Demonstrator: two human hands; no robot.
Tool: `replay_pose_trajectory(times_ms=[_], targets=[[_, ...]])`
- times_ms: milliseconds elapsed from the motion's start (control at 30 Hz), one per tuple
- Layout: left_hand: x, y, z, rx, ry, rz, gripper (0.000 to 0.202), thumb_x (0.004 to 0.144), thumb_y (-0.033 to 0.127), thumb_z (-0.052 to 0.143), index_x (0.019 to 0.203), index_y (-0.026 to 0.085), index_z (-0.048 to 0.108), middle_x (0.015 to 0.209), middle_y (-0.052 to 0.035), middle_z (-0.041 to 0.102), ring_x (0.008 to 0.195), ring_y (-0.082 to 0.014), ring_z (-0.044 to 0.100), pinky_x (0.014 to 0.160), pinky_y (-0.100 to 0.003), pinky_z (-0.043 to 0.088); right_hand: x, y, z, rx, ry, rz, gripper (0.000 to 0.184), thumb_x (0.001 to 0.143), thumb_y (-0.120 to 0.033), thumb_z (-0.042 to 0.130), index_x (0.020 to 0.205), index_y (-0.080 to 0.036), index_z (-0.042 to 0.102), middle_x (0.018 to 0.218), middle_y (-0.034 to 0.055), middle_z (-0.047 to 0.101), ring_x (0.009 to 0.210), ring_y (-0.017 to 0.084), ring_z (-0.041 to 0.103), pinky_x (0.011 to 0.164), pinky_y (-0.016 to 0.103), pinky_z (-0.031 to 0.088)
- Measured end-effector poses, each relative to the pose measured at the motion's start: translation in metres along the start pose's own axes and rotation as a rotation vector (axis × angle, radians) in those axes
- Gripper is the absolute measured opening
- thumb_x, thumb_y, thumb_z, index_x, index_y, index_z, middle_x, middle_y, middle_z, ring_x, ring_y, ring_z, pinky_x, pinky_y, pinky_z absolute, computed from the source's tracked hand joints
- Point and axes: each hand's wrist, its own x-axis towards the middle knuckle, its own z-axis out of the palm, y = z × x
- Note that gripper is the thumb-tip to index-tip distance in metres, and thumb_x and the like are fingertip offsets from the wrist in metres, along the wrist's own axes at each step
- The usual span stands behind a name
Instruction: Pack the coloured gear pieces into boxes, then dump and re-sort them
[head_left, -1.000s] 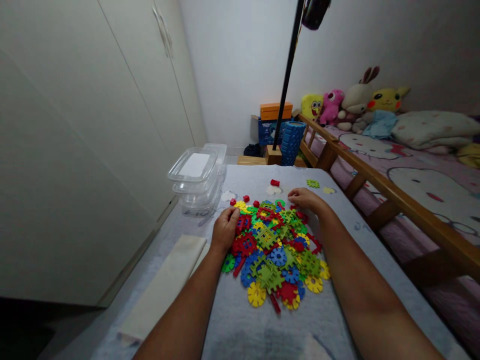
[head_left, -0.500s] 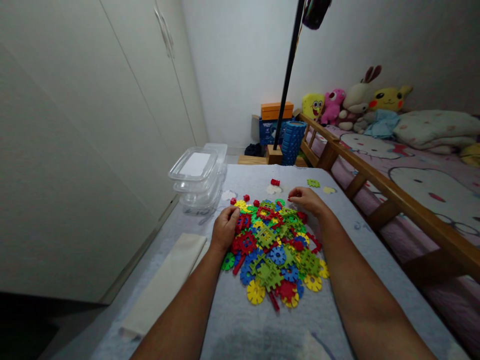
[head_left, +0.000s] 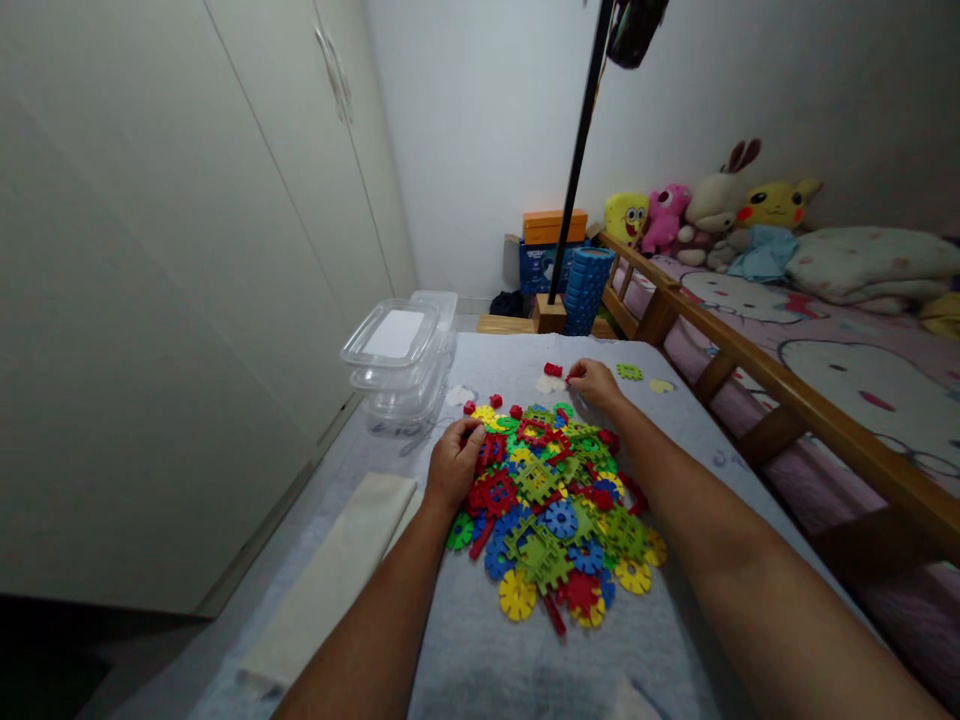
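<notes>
A heap of plastic building pieces [head_left: 536, 480] in red, green, blue and yellow covers the middle of the table; notched discs and square lattice pieces are mixed together. My left hand [head_left: 456, 462] rests against the heap's left edge, fingers curled together; whatever they may hold is hidden. Beyond the heap's far side, my right hand [head_left: 596, 384] pinches a small red building piece [head_left: 569, 379] between thumb and fingertips. Just left of it lies a red connector piece [head_left: 553, 369]. Several small red pieces [head_left: 496, 401] sit along the heap's far left edge.
Stacked clear plastic containers [head_left: 394, 365] stand at the far left. A folded cream cloth [head_left: 337, 580] lies by my left forearm. One green lattice piece [head_left: 629, 372] is at the far right. A wooden bed rail [head_left: 787, 405] runs along the right side.
My right hand has moved left and slightly away from me, carrying the small red piece closer to the red connector. My left hand stays at the heap's edge.
</notes>
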Motion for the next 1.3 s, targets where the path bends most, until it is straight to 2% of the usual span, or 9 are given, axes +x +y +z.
replay_pose_trajectory(times_ms=[167, 333, 533, 733, 833, 1000, 1133, 1300], targets=[[0.0, 0.001, 0.001, -0.017, 0.005, 0.02, 0.036, 0.086, 0.05, 0.056, 0.098, 0.019, 0.071, 0.101, -0.0071, 0.074, 0.098, -0.024, 0.067, 0.095, -0.038, 0.05, 0.013, -0.008, 0.015, 0.009, -0.034, 0.018, 0.012, 0.064, -0.013, 0.062, 0.074, -0.019, 0.065, 0.073, 0.0003, 0.066, 0.077, 0.017, 0.061, 0.071, 0.025, 0.045], [0.0, 0.002, 0.001, -0.009, -0.003, 0.025, 0.034, 0.087, 0.048, 0.056, 0.096, 0.019, 0.072, 0.1, -0.0064, 0.075, 0.097, -0.0241, 0.067, 0.095, -0.037, 0.049, 0.012, -0.014, 0.021, 0.084, -0.069, 0.029, 0.017, 0.069, -0.017, 0.061, 0.085, -0.019, 0.066, 0.076, 0.0009, 0.067, 0.071, 0.016, 0.059, 0.066, 0.025, 0.045], [0.0, -0.003, 0.002, -0.009, -0.006, 0.033, 0.034, 0.089, 0.048, 0.056, 0.098, 0.019, 0.072, 0.101, -0.0063, 0.075, 0.095, -0.023, 0.067, 0.093, -0.036, 0.05, -0.003, -0.021, 0.008, 0.183, -0.145, 0.041, 0.024, 0.076, -0.025, 0.063, 0.098, -0.018, 0.068, 0.073, 0.0012, 0.068, 0.064, 0.016, 0.059, 0.06, 0.024, 0.046], [0.001, -0.002, 0.002, 0.008, -0.003, 0.034, 0.034, 0.089, 0.048, 0.055, 0.098, 0.019, 0.073, 0.102, -0.0062, 0.075, 0.098, -0.0234, 0.067, 0.094, -0.035, 0.049, -0.021, -0.022, -0.013, 0.159, -0.089, 0.051, 0.036, 0.076, -0.017, 0.058, 0.109, -0.013, 0.071, 0.085, 0.0059, 0.073, 0.071, 0.017, 0.064, 0.067, 0.026, 0.049], [0.001, -0.001, 0.001, 0.019, -0.008, 0.034, 0.034, 0.089, 0.047, 0.055, 0.098, 0.019, 0.072, 0.102, -0.0065, 0.074, 0.099, -0.0239, 0.067, 0.094, -0.036, 0.048, -0.031, -0.018, -0.022, 0.083, -0.113, -0.01, 0.031, 0.078, -0.018, 0.059, 0.104, -0.012, 0.074, 0.094, 0.0079, 0.076, 0.078, 0.017, 0.065, 0.075, 0.026, 0.05], [0.001, -0.001, 0.002, 0.023, -0.022, 0.043, 0.032, 0.088, 0.046, 0.055, 0.098, 0.019, 0.072, 0.1, -0.0059, 0.074, 0.096, -0.0239, 0.066, 0.092, -0.036, 0.048, -0.048, -0.012, -0.03, 0.004, -0.304, -0.097, 0.023, 0.077, -0.016, 0.063, 0.095, -0.013, 0.077, 0.099, 0.0073, 0.078, 0.089, 0.019, 0.068, 0.083, 0.025, 0.05], [0.001, 0.0, 0.002, 0.016, -0.018, 0.041, 0.033, 0.088, 0.046, 0.056, 0.097, 0.019, 0.072, 0.1, -0.0059, 0.074, 0.096, -0.0238, 0.066, 0.091, -0.036, 0.048, -0.059, -0.013, -0.021, -0.051, -0.424, -0.174, 0.018, 0.08, -0.02, 0.063, 0.091, -0.015, 0.077, 0.09, 0.0045, 0.078, 0.082, 0.019, 0.067, 0.073, 0.025, 0.049], [0.001, 0.001, 0.001, 0.015, -0.016, 0.029, 0.033, 0.087, 0.046, 0.056, 0.096, 0.019, 0.072, 0.1, -0.0056, 0.074, 0.095, -0.0233, 0.066, 0.091, -0.035, 0.048, -0.062, -0.018, -0.006, -0.112, -0.407, -0.218, 0.014, 0.076, -0.014, 0.064, 0.085, -0.017, 0.074, 0.083, 0.0037, 0.075, 0.078, 0.017, 0.064, 0.068, 0.023, 0.044]])
